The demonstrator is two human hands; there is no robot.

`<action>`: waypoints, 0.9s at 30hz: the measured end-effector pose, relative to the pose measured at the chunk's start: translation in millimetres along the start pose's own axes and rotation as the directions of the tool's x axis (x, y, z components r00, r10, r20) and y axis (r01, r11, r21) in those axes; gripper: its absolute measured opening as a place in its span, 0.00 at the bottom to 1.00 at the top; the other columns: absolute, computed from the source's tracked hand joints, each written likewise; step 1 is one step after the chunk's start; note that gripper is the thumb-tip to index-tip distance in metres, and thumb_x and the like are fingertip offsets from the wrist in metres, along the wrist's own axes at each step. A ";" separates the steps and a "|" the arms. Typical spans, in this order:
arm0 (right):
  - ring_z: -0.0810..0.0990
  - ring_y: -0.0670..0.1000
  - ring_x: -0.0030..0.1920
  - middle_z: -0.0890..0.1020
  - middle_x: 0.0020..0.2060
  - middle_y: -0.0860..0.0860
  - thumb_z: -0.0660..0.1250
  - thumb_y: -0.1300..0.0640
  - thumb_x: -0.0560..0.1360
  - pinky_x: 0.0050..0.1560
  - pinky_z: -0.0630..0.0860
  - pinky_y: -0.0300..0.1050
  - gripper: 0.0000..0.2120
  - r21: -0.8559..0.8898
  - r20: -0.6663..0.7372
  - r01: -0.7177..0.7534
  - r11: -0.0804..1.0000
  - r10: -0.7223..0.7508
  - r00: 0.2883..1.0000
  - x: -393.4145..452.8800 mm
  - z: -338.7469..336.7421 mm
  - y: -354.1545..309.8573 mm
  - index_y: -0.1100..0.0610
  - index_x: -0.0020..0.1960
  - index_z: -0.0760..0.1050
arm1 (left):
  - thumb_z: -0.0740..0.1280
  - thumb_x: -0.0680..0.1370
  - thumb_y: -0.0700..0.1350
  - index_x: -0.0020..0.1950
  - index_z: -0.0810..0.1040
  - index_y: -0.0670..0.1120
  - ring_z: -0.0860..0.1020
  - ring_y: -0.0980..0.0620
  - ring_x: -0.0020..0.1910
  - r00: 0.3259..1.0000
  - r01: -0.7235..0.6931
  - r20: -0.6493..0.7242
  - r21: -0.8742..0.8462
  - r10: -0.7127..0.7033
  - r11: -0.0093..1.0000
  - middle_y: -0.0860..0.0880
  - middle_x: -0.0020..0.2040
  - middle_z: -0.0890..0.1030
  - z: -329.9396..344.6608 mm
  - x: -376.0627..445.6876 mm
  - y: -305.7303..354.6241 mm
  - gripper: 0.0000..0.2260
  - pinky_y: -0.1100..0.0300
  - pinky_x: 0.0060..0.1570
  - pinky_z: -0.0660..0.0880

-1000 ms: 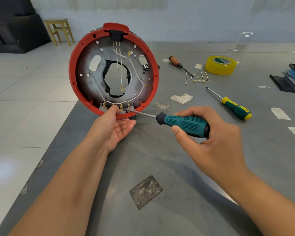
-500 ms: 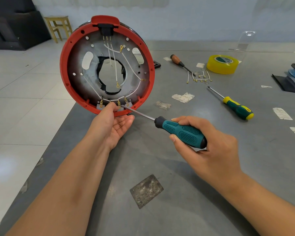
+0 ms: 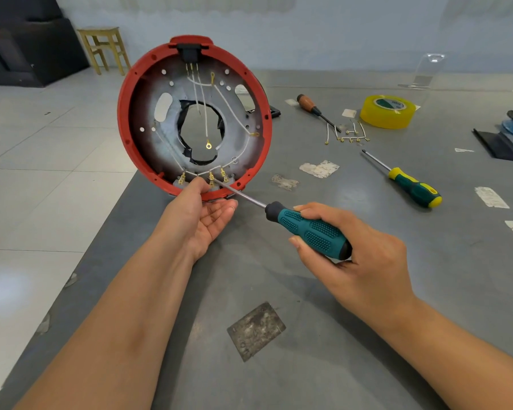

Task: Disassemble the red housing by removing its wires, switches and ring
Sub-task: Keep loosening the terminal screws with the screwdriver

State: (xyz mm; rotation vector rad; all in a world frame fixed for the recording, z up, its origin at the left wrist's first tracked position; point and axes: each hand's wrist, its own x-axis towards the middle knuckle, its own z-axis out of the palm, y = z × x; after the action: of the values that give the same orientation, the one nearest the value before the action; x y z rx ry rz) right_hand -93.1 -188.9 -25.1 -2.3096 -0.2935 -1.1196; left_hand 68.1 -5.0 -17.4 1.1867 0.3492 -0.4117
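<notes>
- Since the earlier frame, housing (image 3: 194, 116) sits slightly more to the right; upright at table (image 3: 367, 291) edge, white wires (image 3: 234, 113) inside.
- Left hand (image 3: 203, 213) clamps its lower rim.
- Right hand (image 3: 359, 255) clamps screwdriver (image 3: 305, 229), tip at bottom terminals (image 3: 212, 177).

Single head-worn view, forward and down, close over the table (image 3: 353, 335)
</notes>
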 end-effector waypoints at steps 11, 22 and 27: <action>0.86 0.51 0.49 0.85 0.48 0.44 0.77 0.49 0.72 0.48 0.83 0.46 0.11 0.372 -0.112 -0.365 0.854 0.432 0.895 10.3 -11.6 3.3 0.45 0.52 0.79 | 0.64 0.82 0.45 0.50 0.82 0.40 0.87 0.49 0.35 0.999 -0.024 0.022 0.009 0.024 1.000 0.41 0.36 0.86 -1.1 -0.5 -1.5 0.10 0.63 0.29 0.80; 0.79 0.49 0.31 0.81 0.35 0.52 0.75 0.53 0.76 0.33 0.77 0.39 0.10 0.884 0.169 -0.460 0.084 0.859 0.483 25.5 -9.6 57.2 0.56 0.47 0.75 | 0.66 0.83 0.45 0.52 0.80 0.41 0.86 0.51 0.33 0.998 -0.039 0.059 0.024 0.037 0.999 0.39 0.40 0.87 -2.1 -1.8 -3.0 0.08 0.63 0.28 0.79; 0.80 0.47 0.35 0.78 0.41 0.52 0.74 0.47 0.76 0.35 0.78 0.40 0.15 0.852 0.312 -0.509 -0.124 0.900 0.304 42.7 13.3 70.8 0.55 0.54 0.74 | 0.67 0.82 0.46 0.55 0.80 0.38 0.86 0.51 0.32 0.995 -0.030 0.100 0.059 0.024 0.998 0.38 0.39 0.86 -0.9 -4.3 -3.9 0.11 0.64 0.27 0.79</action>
State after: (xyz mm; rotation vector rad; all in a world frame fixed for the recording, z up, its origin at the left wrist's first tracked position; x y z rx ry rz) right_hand -28.0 -241.6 -25.7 -0.8086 0.5340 -0.4676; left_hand 62.4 -4.9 -18.9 1.2244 0.2356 -0.4584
